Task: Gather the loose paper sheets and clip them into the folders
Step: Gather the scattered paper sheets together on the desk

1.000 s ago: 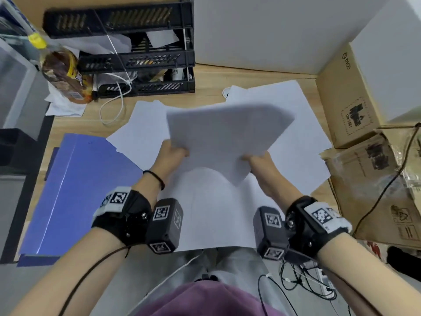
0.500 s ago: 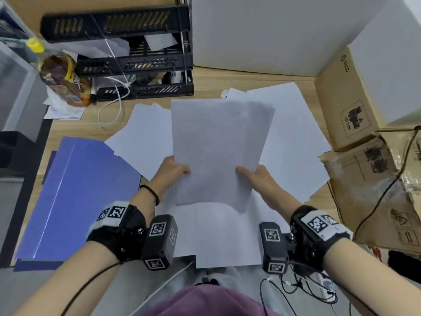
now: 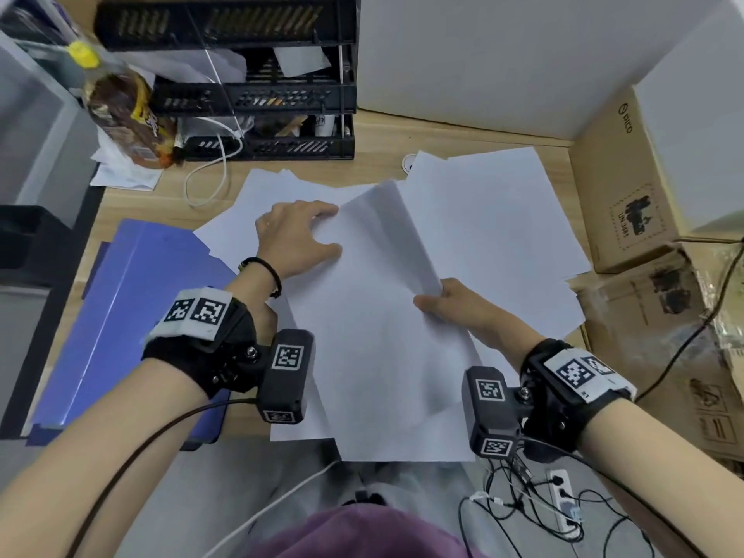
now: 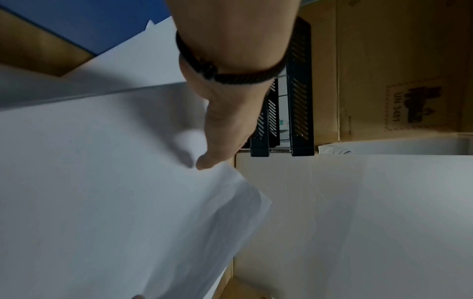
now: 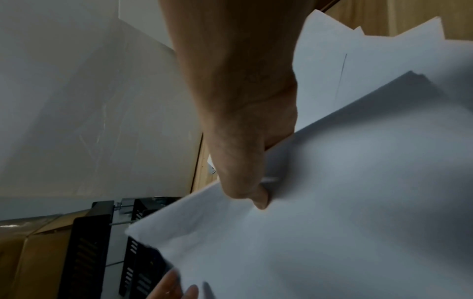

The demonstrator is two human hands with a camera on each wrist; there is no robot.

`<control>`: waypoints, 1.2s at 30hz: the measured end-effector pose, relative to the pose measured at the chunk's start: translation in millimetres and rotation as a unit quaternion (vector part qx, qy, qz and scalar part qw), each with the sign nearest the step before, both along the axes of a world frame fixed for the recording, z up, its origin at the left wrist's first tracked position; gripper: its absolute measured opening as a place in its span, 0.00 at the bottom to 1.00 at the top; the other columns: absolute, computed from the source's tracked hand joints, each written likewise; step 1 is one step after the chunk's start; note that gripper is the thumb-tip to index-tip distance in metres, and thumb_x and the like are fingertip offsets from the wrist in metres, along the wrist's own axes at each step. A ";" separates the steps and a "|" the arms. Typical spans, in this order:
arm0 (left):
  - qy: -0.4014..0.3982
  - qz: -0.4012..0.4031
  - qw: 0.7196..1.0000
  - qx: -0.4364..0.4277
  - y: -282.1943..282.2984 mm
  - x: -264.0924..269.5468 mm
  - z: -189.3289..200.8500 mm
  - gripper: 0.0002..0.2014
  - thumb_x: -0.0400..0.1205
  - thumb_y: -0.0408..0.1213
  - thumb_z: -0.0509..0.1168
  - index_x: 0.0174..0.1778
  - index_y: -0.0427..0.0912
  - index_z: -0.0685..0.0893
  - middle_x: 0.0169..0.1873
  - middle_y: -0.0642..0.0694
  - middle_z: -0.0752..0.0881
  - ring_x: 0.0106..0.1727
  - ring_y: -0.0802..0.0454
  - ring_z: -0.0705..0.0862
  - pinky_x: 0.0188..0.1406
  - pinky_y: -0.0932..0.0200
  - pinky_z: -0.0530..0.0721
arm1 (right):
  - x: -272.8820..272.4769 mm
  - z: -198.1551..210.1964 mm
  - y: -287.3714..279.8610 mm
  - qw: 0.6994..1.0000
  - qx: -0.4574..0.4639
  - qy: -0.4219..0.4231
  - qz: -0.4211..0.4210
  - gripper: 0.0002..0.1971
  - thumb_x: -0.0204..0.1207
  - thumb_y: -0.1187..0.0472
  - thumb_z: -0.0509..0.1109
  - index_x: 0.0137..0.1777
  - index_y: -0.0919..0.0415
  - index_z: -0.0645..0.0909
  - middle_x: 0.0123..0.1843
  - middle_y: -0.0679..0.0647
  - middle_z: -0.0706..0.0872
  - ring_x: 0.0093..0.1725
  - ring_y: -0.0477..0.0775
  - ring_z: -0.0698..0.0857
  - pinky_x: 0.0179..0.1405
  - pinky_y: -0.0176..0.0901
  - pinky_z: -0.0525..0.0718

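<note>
Overhead, left hand (image 3: pixel 298 235), right hand (image 3: pixel 463 312) pinching sheet (image 3: pixel 382 336), right wrist alone shows left fingertips (image 5: pixel 172 283) beneath

Behind the left hand (image 3: pixel 298 235) sits a thin black cord bracelet (image 3: pixel 267 271), then a black wrist brace (image 3: pixel 209 356) topped by a white band printed with black square codes; a silver screw (image 3: pixel 252 351) joins it to a black camera block (image 3: pixel 286 376) bearing two more codes; a dark cable (image 3: pixel 137 447) runs along the bare forearm. The right hand (image 3: pixel 463 312) has a matching brace (image 3: pixel 563 400), coded band and second block (image 3: pixel 492 408); the top (image 3: pixel 362 533) is purple.
</note>
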State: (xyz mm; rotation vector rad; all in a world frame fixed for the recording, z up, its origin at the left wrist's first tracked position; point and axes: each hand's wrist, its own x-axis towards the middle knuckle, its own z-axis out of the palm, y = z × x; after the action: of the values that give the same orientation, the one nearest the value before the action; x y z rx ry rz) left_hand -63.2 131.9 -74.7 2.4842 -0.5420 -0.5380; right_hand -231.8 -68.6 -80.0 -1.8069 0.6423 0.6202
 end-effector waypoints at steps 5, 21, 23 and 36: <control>0.158 -0.033 0.986 -0.035 5.9 -7.9 0.3 0.20 0.72 0.47 0.74 0.57 0.43 0.82 0.49 0.46 0.87 0.51 0.45 0.85 0.56 0.48 0.80 | -11.0 -1.7 0.6 0.996 0.016 0.008 0.087 0.11 0.85 0.60 0.63 0.39 0.58 0.75 0.35 0.52 0.77 0.30 0.47 0.77 0.34 0.37 0.75; 0.241 0.241 0.858 -0.385 46.8 -6.7 -5.5 0.16 0.85 0.35 0.63 0.69 0.45 0.78 0.59 0.52 0.87 0.56 0.56 0.88 0.52 0.59 0.85 | -16.3 -2.3 -32.6 0.959 0.114 -0.143 -0.215 0.08 0.80 0.65 0.69 0.57 0.58 0.85 0.54 0.52 0.92 0.53 0.51 0.91 0.58 0.47 0.83; 0.202 0.225 0.845 -0.441 35.9 -4.6 6.9 0.17 0.85 0.33 0.62 0.71 0.42 0.75 0.63 0.49 0.85 0.62 0.54 0.86 0.55 0.61 0.84 | -0.7 10.3 -27.4 0.943 0.115 -0.193 -0.245 0.10 0.80 0.66 0.69 0.59 0.59 0.85 0.56 0.53 0.92 0.55 0.53 0.90 0.56 0.46 0.85; 0.297 0.169 0.920 -0.193 45.2 -42.5 -44.6 0.14 0.83 0.28 0.64 0.65 0.40 0.80 0.60 0.44 0.83 0.45 0.57 0.83 0.29 0.77 0.79 | -42.4 -48.7 -6.1 0.962 0.074 -0.087 -0.247 0.18 0.80 0.64 0.67 0.69 0.54 0.77 0.63 0.51 0.88 0.64 0.57 0.85 0.63 0.55 0.84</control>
State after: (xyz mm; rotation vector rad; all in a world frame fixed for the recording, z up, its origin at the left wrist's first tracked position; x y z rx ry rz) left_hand -105.7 177.1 -119.2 1.8477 0.0276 -0.8950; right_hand -274.3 -74.7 -128.7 -1.4640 0.8625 0.1640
